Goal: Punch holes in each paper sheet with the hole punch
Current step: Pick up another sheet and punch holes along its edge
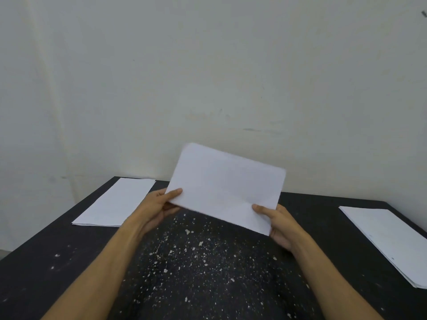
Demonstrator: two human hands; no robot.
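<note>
Both hands (159, 205) (276, 224) raised, pinching

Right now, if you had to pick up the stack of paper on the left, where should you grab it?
Take the left stack by its near short edge, coming from the front. It lies flat on the table, that edge faces you, and both hands are busy holding the sheet.

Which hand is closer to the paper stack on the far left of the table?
Left. The left hand sits just right of that paper stack; the right hand holds the raised sheet's other corner, farther away.
</note>
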